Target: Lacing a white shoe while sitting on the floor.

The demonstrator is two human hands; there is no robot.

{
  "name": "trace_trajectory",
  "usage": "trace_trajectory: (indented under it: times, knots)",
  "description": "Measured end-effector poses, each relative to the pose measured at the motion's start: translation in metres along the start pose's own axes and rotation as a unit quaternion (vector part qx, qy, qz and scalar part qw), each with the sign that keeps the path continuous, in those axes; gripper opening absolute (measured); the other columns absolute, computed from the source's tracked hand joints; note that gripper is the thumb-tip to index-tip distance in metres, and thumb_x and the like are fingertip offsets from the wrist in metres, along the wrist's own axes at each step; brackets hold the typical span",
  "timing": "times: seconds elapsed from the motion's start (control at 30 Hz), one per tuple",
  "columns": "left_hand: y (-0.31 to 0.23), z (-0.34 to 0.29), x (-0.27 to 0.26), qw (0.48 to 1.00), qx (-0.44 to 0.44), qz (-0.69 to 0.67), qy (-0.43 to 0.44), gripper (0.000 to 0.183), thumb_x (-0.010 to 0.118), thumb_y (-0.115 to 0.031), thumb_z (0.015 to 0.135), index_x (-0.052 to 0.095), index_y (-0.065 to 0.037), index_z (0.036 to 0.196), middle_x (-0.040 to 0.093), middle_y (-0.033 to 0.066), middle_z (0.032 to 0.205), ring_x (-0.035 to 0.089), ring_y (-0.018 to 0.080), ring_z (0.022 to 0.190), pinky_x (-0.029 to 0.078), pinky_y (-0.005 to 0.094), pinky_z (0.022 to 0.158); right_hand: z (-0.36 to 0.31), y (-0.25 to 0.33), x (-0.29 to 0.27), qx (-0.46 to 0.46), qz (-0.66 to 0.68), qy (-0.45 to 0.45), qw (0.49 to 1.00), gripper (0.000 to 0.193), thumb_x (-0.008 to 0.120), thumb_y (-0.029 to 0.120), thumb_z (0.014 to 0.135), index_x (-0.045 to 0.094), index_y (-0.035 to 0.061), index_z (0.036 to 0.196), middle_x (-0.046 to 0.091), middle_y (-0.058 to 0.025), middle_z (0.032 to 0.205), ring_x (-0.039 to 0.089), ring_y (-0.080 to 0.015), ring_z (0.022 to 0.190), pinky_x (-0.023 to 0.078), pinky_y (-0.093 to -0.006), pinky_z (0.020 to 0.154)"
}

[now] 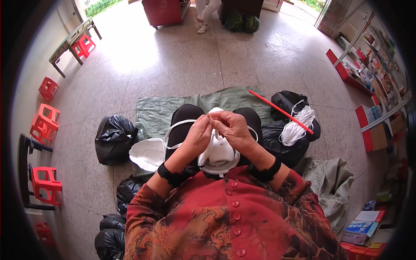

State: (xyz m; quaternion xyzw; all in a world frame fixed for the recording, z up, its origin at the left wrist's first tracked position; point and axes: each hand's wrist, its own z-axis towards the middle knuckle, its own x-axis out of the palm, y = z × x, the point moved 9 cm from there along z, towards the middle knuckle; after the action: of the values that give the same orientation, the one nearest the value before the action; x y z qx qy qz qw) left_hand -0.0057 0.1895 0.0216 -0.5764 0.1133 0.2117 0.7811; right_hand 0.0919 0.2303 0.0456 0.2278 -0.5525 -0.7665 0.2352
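Over my lap, my left hand (200, 132) and my right hand (232, 130) meet with fingertips pinched together. Between them is the end of a white cord (175, 126), which loops out to the left above my knee; another bit of it shows right of my right hand. Exactly how the fingers hold it is too small to make out. Below my hands a white, curved, shell-like piece (220, 157) rests on my lap, partly covered by them. A similar white piece (148, 154) lies beside my left knee.
A bundle of white cord (300, 126) and a red stick (281, 111) lie on black bags at my right. Black plastic bags (115, 139) sit left. A green woven sheet (156, 113) covers the floor ahead. Red stools (46, 185) line the left wall; a person (203, 15) stands far ahead.
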Motion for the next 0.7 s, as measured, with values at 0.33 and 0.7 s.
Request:
trace_trajectory:
  times: [0.33,0.7]
  knots:
    - [0.000,-0.008,0.003,0.998,-0.001,0.063,0.032,0.016,0.051,-0.007,0.092,0.059,0.004,0.099,0.057,0.0175,0.090,0.058,0.0315,0.086,0.045,0.0375,0.076,0.000,-0.027,-0.007,0.001,0.001,-0.025,1.000,0.012,0.067,0.008,0.087,0.067,-0.0025,0.094,0.066,-0.0058,0.081,0.060,-0.0097,0.075,0.049,-0.0239,0.067]
    - [-0.072,-0.059,0.093,0.870,0.390,0.178,0.243,0.028,0.061,-0.028,0.087,0.062,-0.007,0.104,0.058,0.0093,0.103,0.051,0.0279,0.109,0.043,0.0403,0.092,0.017,-0.037,0.012,0.195,0.121,0.116,0.966,0.021,0.052,0.028,0.099,0.055,0.0072,0.099,0.066,-0.0050,0.077,0.055,-0.0068,0.061,0.043,-0.0207,0.055]
